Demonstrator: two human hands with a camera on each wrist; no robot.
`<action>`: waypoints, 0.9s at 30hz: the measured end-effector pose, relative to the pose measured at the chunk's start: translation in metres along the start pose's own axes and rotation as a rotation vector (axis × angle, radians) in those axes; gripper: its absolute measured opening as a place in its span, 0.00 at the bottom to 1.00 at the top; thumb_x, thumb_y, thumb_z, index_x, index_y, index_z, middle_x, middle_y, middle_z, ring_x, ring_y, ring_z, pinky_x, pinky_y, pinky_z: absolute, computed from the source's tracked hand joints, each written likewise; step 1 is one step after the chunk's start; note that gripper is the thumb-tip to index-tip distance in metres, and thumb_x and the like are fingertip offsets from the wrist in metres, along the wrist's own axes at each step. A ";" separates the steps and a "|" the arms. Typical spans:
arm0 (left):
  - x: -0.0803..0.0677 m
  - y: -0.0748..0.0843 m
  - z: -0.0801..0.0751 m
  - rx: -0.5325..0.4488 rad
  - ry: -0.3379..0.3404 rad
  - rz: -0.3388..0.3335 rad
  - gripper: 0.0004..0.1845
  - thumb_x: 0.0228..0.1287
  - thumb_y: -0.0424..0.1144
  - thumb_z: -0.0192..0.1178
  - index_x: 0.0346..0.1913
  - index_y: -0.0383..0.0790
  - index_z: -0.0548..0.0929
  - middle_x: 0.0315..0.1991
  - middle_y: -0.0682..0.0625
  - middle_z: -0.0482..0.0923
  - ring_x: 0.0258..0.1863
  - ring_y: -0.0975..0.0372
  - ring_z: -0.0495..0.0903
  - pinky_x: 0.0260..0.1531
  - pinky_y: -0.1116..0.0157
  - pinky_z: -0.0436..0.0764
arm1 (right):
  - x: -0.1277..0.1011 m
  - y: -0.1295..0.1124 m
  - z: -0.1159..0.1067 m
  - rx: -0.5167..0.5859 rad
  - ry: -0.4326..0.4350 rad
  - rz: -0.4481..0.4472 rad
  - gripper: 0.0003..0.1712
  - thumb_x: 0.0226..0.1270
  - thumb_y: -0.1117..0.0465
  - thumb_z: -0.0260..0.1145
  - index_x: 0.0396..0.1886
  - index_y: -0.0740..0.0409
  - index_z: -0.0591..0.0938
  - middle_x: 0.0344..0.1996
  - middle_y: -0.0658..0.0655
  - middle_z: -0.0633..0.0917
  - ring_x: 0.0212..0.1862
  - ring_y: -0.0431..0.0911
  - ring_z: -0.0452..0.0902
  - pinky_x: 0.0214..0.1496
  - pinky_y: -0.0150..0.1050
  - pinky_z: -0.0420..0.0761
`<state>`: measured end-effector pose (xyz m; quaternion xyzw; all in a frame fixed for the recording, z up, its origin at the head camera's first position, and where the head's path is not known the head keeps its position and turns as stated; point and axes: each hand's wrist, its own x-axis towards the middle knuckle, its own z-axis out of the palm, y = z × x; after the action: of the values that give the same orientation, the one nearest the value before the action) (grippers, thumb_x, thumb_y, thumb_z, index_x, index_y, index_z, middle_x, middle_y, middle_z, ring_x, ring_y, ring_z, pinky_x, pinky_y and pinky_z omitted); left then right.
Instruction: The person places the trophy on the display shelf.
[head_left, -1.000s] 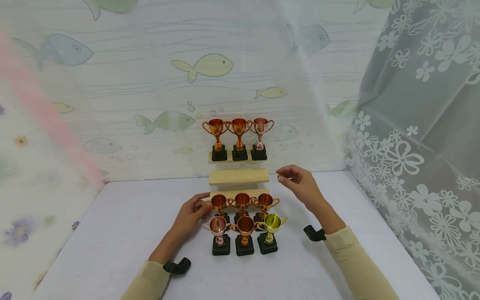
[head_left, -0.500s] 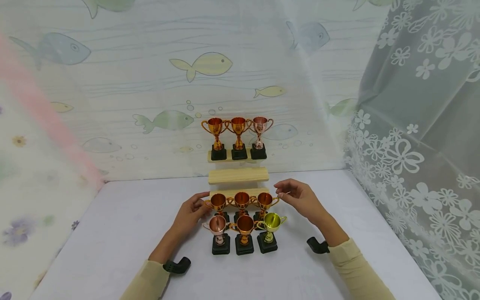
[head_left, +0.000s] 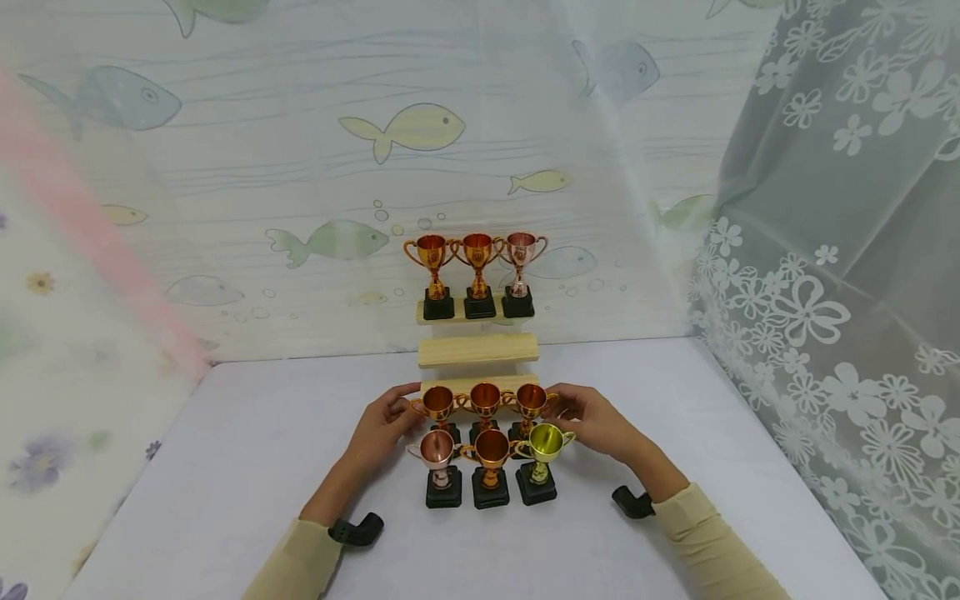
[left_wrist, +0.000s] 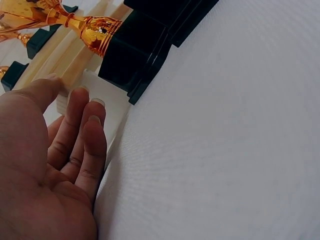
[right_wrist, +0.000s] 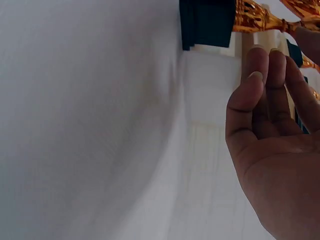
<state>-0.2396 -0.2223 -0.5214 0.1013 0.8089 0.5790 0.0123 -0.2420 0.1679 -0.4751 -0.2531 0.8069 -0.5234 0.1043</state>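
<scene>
In the head view a stepped wooden stand (head_left: 477,350) rises at the back of the table. My left hand (head_left: 378,429) is at the left end of its lowest board, with the thumb (left_wrist: 47,90) above the board end and bent fingers (left_wrist: 80,105) below. At the right end is my right hand (head_left: 592,421); its fingers (right_wrist: 257,65) are loosely bent beside a trophy base (right_wrist: 207,25), the thumb apart from them. Before the stand stand orange-gold trophies (head_left: 484,400) in a row, partly hiding the fingertips.
A nearer row holds a rose trophy (head_left: 437,448), an orange-gold trophy (head_left: 492,450) and a yellow-gold trophy (head_left: 546,442). Three more trophies (head_left: 477,258) stand on the top board. Behind is a fish-print curtain (head_left: 300,150); a lace curtain (head_left: 840,275) hangs right.
My right hand has come down and inward to the right end of the lowest board, beside the trophies. The left hand and all trophies have stayed in place.
</scene>
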 end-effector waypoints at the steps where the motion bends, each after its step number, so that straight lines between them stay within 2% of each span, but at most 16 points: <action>1: 0.000 0.000 0.000 0.000 0.001 0.000 0.24 0.79 0.35 0.61 0.74 0.40 0.75 0.39 0.41 0.86 0.36 0.54 0.83 0.37 0.66 0.84 | 0.000 0.000 0.002 -0.004 -0.008 -0.002 0.16 0.72 0.69 0.70 0.58 0.60 0.85 0.47 0.60 0.88 0.50 0.52 0.83 0.54 0.39 0.83; 5: 0.000 0.000 0.001 -0.001 0.000 0.004 0.24 0.80 0.35 0.61 0.74 0.40 0.75 0.39 0.40 0.86 0.36 0.53 0.83 0.37 0.66 0.84 | 0.001 0.002 0.007 0.013 -0.022 -0.021 0.16 0.69 0.69 0.72 0.55 0.60 0.85 0.45 0.57 0.88 0.49 0.51 0.84 0.55 0.40 0.83; 16: 0.000 -0.001 0.000 -0.023 -0.003 0.001 0.24 0.79 0.38 0.62 0.74 0.39 0.75 0.40 0.39 0.86 0.37 0.51 0.82 0.37 0.66 0.83 | 0.005 0.008 0.017 0.009 -0.005 -0.066 0.17 0.69 0.66 0.73 0.56 0.64 0.84 0.45 0.58 0.88 0.47 0.47 0.83 0.54 0.39 0.84; 27: 0.000 -0.001 0.000 0.003 -0.004 0.013 0.24 0.80 0.37 0.61 0.74 0.39 0.75 0.39 0.40 0.86 0.36 0.55 0.83 0.37 0.66 0.84 | 0.005 0.005 0.018 0.004 0.003 -0.068 0.19 0.68 0.68 0.73 0.57 0.63 0.83 0.46 0.57 0.88 0.47 0.48 0.83 0.54 0.39 0.83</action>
<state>-0.2393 -0.2223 -0.5221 0.1078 0.8090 0.5778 0.0100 -0.2398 0.1526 -0.4865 -0.2795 0.7969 -0.5287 0.0856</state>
